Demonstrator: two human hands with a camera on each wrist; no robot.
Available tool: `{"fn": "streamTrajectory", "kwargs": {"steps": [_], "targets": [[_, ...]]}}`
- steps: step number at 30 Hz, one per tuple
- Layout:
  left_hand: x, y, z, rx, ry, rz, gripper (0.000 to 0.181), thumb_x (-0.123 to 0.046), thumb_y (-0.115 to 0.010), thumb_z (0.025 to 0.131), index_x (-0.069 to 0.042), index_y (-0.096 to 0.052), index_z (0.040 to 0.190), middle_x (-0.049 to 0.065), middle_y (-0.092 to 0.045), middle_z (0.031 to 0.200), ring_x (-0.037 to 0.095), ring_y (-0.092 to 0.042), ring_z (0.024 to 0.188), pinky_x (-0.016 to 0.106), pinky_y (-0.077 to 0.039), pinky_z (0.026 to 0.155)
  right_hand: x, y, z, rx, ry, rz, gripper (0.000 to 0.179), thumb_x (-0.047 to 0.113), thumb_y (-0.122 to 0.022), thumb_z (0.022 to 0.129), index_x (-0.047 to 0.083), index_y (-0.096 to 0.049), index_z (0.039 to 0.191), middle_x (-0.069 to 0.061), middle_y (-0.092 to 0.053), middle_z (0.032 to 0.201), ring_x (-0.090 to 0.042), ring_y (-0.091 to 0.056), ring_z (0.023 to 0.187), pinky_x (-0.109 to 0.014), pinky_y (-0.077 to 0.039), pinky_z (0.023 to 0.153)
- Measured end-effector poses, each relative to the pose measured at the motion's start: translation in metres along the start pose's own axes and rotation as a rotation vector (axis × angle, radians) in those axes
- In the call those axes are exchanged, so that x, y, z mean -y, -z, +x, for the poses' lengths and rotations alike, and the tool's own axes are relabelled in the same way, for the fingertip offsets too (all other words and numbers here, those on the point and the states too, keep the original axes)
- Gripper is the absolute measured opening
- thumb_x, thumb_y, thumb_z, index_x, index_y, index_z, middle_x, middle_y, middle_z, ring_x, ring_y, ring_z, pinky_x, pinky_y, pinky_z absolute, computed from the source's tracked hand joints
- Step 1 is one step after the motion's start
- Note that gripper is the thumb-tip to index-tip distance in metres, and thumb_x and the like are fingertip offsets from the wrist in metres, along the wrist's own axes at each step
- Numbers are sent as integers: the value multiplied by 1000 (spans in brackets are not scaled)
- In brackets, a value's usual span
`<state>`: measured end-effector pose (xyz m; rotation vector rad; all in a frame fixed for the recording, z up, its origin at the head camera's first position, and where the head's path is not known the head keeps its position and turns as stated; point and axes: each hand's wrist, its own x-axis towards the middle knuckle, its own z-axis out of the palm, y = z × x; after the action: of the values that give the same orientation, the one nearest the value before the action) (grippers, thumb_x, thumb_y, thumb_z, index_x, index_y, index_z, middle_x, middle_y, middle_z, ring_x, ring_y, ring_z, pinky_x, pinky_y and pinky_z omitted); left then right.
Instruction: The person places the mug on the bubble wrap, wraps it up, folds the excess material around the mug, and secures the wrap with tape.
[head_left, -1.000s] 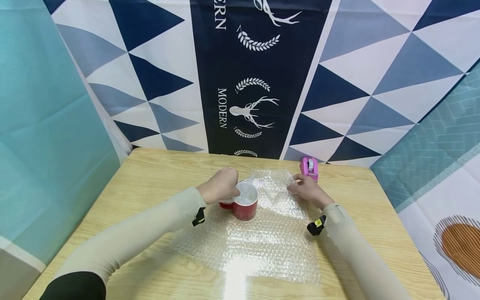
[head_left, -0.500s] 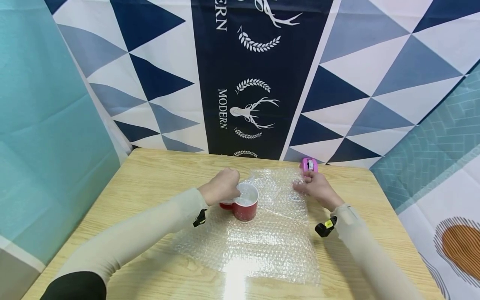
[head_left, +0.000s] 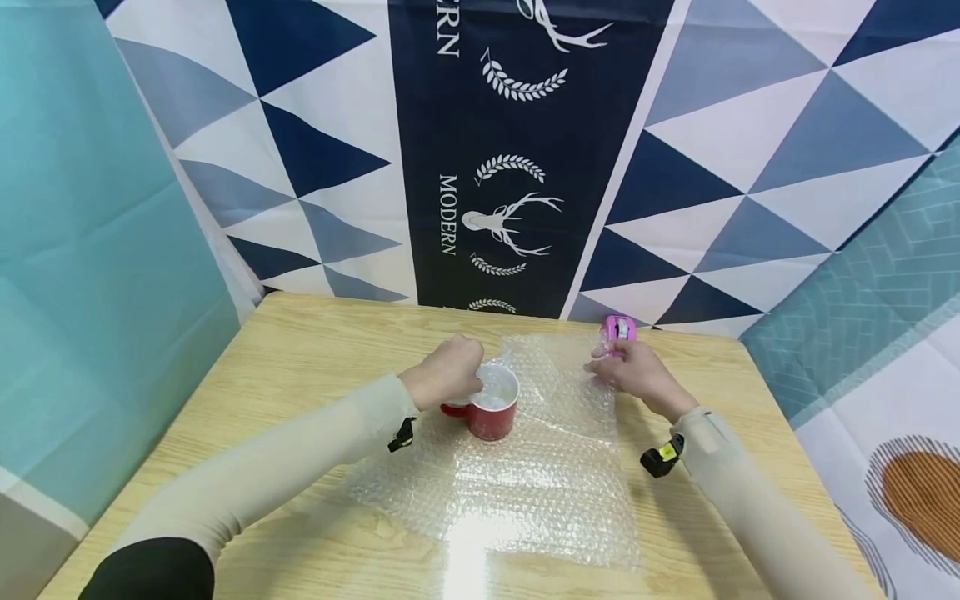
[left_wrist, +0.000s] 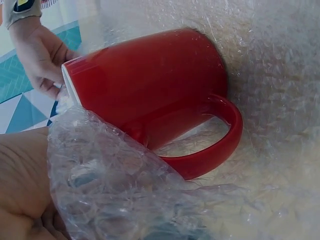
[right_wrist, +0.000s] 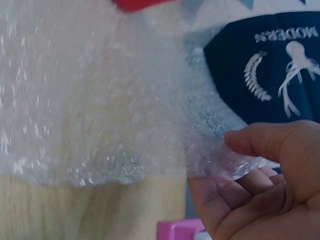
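Note:
A red mug with a white inside stands upright on a sheet of bubble wrap on the table. My left hand is at the mug's rim on the handle side, its fingers curled round a gathered edge of the wrap. In the left wrist view that fold of wrap covers part of the mug near its handle. To the right, my right hand pinches the far right corner of the wrap. Thumb above and fingers below the film show in the right wrist view, where the hand holds it.
A pink tape dispenser stands at the table's back edge, just beyond my right hand. Patterned cloth hangs behind the wooden table, with more cloth on both sides.
My right hand has moved a little to the right and back, drawing the wrap's corner out flatter toward the tape dispenser. My left hand and the mug have hardly moved.

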<state>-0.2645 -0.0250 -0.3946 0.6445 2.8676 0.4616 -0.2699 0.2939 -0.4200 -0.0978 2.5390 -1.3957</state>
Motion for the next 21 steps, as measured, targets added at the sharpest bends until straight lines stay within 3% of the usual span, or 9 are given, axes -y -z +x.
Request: {"fn": "streamTrajectory", "kwargs": {"steps": [5, 8, 10, 17, 21], "targets": [[-1, 1, -1, -11, -28, 6, 16, -3, -76, 84, -6, -63, 75, 5, -62, 71, 18, -56, 66, 26, -50, 58, 19, -5, -6, 92, 85, 49, 46, 9, -63, 100, -9, -49, 140, -32, -62, 133, -21, -75, 95, -33, -63, 82], [-2, 1, -2, -14, -41, 9, 15, -3, -76, 84, -5, -63, 76, 6, -63, 73, 18, -57, 67, 28, -51, 60, 30, -11, -11, 165, 118, 50, 50, 9, -65, 99, -7, -49, 143, -33, -58, 139, -34, -73, 105, -39, -62, 87], [-2, 2, -2, -17, -46, 12, 14, -2, -76, 84, -5, -64, 77, 6, -64, 75, 18, -57, 68, 28, -52, 61, 38, -16, -13, 198, 143, 31, 50, 11, -67, 98, -5, -51, 143, -31, -58, 140, -35, -72, 109, -41, -61, 89], [-3, 1, -2, -24, -41, 14, 10, -3, -77, 84, -3, -67, 83, 10, -68, 81, 18, -60, 71, 28, -55, 64, 63, -36, -24, 200, 288, -106, 38, 10, -66, 99, 3, -64, 136, -20, -71, 127, -20, -75, 94, -37, -62, 76], [-3, 0, -3, -27, -49, 1, 10, -1, -77, 84, -2, -67, 84, 11, -70, 83, 19, -61, 72, 28, -56, 65, 77, -51, -32, 184, 395, -193, 34, 7, -66, 97, 3, -70, 131, -17, -74, 123, -8, -68, 74, -26, -55, 60]]}}
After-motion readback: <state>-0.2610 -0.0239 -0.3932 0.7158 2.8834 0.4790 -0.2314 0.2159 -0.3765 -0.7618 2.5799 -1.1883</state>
